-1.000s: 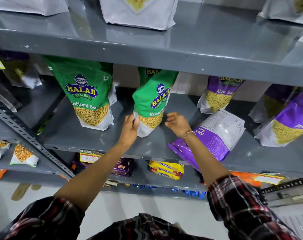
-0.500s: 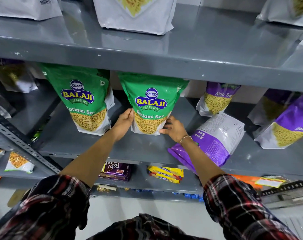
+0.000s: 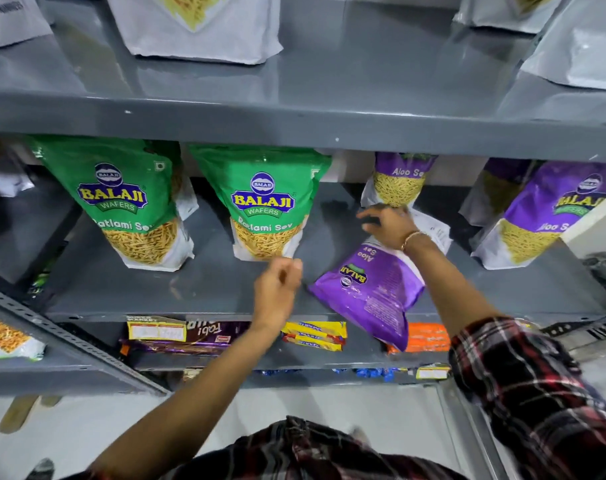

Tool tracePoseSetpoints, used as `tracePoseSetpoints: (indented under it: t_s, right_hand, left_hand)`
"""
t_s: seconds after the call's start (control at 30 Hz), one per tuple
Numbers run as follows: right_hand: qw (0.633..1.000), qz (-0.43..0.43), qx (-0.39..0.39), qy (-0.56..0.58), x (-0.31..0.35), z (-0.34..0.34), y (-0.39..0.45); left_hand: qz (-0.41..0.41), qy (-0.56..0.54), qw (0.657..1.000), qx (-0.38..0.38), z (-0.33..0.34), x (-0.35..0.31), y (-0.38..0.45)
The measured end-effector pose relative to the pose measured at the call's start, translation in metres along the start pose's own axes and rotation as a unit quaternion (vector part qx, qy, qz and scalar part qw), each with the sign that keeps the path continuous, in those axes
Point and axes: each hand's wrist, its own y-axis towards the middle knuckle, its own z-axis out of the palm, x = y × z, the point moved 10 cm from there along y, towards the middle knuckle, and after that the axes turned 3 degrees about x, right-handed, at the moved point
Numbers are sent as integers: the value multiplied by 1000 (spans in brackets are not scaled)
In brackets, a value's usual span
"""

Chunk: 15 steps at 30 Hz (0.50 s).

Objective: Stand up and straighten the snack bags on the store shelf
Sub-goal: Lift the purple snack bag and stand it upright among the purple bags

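Two green Ratlami Sev bags stand upright on the grey middle shelf (image 3: 190, 292): one at the left (image 3: 128, 202) and one at the centre (image 3: 263, 202). A purple Aloo Sev bag (image 3: 370, 289) lies flat to the right, its purple end hanging over the shelf's front edge. My left hand (image 3: 277, 289) hovers just in front of the centre green bag, fingers loosely curled, holding nothing. My right hand (image 3: 388, 225) is over the fallen bag's white far end with fingers spread; I cannot tell whether it touches. Behind it, another purple bag (image 3: 398, 181) stands upright.
A further purple bag (image 3: 550, 216) leans at the right. White bags (image 3: 197, 26) stand on the shelf above. Biscuit packs (image 3: 315, 336) and an orange pack (image 3: 426, 337) lie on the lower shelf. A slotted metal upright (image 3: 52, 327) runs diagonally at the left.
Both hands turned the centre green bag to face front and stood it up, then let it go. They have moved right, the right hand reaching over the fallen purple bag.
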Motion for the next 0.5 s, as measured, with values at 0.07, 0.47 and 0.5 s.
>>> tracePoseSetpoints:
  t_s: [0.07, 0.47, 0.5]
  right_hand:
    - [992, 10, 21, -128, -28, -10, 0]
    - [932, -18, 139, -334, -64, -19, -15]
    - [927, -16, 166, -335, -73, -16, -17]
  left_hand:
    - [9, -34, 987, 154, 73, -20, -28]
    - [-157, 41, 898, 409, 286, 10, -119]
    - [-224, -42, 911, 343, 284, 17, -111]
